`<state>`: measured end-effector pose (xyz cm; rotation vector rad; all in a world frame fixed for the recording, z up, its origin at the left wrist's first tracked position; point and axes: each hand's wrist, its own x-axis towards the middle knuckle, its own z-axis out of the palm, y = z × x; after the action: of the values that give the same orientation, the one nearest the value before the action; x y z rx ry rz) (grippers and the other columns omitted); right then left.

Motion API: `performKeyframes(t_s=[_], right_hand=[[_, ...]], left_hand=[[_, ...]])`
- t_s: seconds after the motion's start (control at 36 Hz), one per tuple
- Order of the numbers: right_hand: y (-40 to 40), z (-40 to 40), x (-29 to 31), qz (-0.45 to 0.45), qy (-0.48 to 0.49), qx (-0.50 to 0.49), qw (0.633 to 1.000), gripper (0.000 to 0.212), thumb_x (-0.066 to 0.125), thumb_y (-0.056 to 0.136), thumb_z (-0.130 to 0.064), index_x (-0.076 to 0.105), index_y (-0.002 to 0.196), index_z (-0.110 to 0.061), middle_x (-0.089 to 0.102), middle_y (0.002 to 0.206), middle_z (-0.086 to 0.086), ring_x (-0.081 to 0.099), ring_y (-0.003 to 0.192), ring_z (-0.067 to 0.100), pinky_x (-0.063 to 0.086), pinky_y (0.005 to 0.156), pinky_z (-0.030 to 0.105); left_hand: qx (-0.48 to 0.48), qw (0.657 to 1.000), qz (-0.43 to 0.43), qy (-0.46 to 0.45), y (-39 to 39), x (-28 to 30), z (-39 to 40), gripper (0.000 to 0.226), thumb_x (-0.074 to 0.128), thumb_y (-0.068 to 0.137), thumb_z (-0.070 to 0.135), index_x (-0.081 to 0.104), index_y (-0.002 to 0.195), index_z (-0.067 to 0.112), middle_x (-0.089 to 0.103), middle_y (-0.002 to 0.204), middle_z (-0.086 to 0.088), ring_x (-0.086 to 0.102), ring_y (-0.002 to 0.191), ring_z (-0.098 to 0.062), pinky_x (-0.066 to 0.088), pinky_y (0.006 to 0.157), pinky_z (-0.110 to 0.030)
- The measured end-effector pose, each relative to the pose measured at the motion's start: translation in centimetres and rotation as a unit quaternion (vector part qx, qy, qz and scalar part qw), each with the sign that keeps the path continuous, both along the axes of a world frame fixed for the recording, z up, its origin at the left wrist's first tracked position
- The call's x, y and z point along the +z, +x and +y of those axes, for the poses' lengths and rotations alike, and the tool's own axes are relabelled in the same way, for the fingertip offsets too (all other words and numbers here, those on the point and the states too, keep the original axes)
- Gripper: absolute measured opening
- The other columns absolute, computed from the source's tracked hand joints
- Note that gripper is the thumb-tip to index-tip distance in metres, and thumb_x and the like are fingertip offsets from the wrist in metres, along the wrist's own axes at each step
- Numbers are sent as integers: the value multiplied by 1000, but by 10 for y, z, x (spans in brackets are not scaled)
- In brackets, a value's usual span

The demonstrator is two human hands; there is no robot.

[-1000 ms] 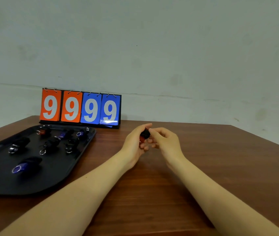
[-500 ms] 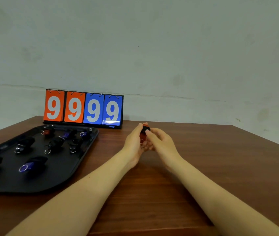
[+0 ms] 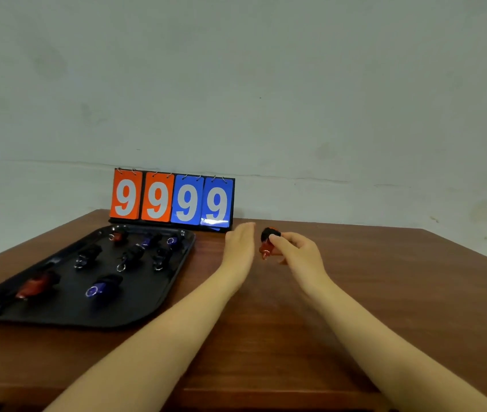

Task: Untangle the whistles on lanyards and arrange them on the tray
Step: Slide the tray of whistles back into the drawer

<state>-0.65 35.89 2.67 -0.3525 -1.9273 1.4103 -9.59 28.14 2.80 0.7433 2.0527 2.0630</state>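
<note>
My right hand [image 3: 297,249] pinches a red whistle [image 3: 267,246] wrapped with its black lanyard, held just above the table's middle. My left hand [image 3: 240,248] is beside it on the left, fingers straight and apart from the whistle, holding nothing. A black tray [image 3: 147,304] lies at the left and carries several wrapped whistles: a red one [image 3: 35,285] near the front left, a blue one [image 3: 102,288] near the front, black ones [image 3: 130,257] in the middle, and others along the back.
A flip scoreboard [image 3: 172,199] reading 9999 in orange and blue stands at the table's far edge behind the tray. The brown wooden table [image 3: 385,292] stretches to the right of my hands. A pale wall rises behind.
My left hand has let go of the whistle and opened, moving slightly left. My right hand keeps the whistle alone. The view has shifted so the tray sits further right.
</note>
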Motion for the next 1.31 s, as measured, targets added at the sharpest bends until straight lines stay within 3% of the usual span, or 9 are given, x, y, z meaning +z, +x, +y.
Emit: performKeyframes(t_s=[0.14, 0.36, 0.53, 0.64, 0.83, 0.97, 1.17, 1.22, 1.31], right_hand=[[6, -28, 8, -25, -77, 87, 993, 19, 61, 92, -25, 69, 88, -8, 65, 60, -7, 57, 58, 6, 43, 63, 25], [-9, -116, -3, -95, 21, 137, 986, 26, 61, 91, -36, 71, 87, -13, 68, 79, 1, 61, 73, 10, 46, 60, 22], [-37, -158, -16, -121, 66, 115, 984, 29, 62, 90, -39, 73, 83, -14, 71, 81, -4, 64, 80, 8, 47, 74, 24], [-64, -163, -34, -154, 178, 62, 970, 40, 58, 76, -65, 75, 76, -30, 70, 91, -7, 57, 108, 18, 46, 88, 33], [-79, -159, -39, -173, 213, 27, 961, 46, 63, 85, -49, 71, 59, -13, 65, 62, -5, 60, 96, 26, 51, 82, 39], [-75, -161, -40, -165, 211, 6, 964, 51, 62, 88, -39, 47, 47, -13, 48, 47, -1, 50, 73, 20, 37, 65, 29], [-67, -168, -35, -173, 198, 5, 965, 46, 59, 91, -35, 55, 58, -3, 54, 58, 13, 48, 53, 14, 37, 58, 27], [-63, -170, -32, -177, 185, 9, 967, 39, 57, 92, -37, 70, 87, 0, 69, 85, 17, 61, 72, 17, 45, 64, 29], [-52, -173, -28, -176, 164, -2, 971, 47, 56, 93, -36, 52, 132, -8, 52, 134, 12, 54, 117, 23, 44, 88, 29]], left_hand=[[35, 998, 52, -23, -15, 28, -30, 17, 38, 99, 26, 54, 95, 20, 53, 92, 1, 51, 92, -19, 46, 88, -37], [43, 901, 322, -286, -29, 19, -164, 27, 47, 98, 33, 61, 119, 23, 55, 114, 6, 47, 98, -2, 37, 80, -19], [135, 869, 326, -346, -48, 11, -257, 24, 48, 97, 35, 64, 113, 26, 57, 108, 8, 53, 98, -6, 39, 78, -21], [182, 826, 331, -418, -60, -2, -310, 24, 50, 96, 34, 63, 115, 27, 53, 118, 0, 47, 111, -15, 41, 89, -27], [268, 873, 191, -359, -84, -31, -350, 33, 47, 96, 32, 56, 125, 20, 45, 127, -9, 37, 125, -27, 41, 97, -40], [264, 870, 146, -390, -102, -38, -352, 38, 37, 95, 31, 65, 115, 15, 65, 94, -8, 60, 80, -25, 49, 64, -32], [241, 877, 146, -390, -93, -34, -351, 33, 37, 97, 16, 66, 112, 13, 65, 87, -7, 58, 69, -22, 40, 54, -28], [239, 884, 140, -378, -87, -32, -351, 32, 38, 96, 13, 66, 111, 13, 63, 84, -5, 54, 64, -21, 37, 52, -28], [240, 885, 136, -375, -81, -31, -353, 29, 43, 94, 14, 68, 107, 15, 62, 76, -3, 51, 60, -18, 35, 50, -27]])
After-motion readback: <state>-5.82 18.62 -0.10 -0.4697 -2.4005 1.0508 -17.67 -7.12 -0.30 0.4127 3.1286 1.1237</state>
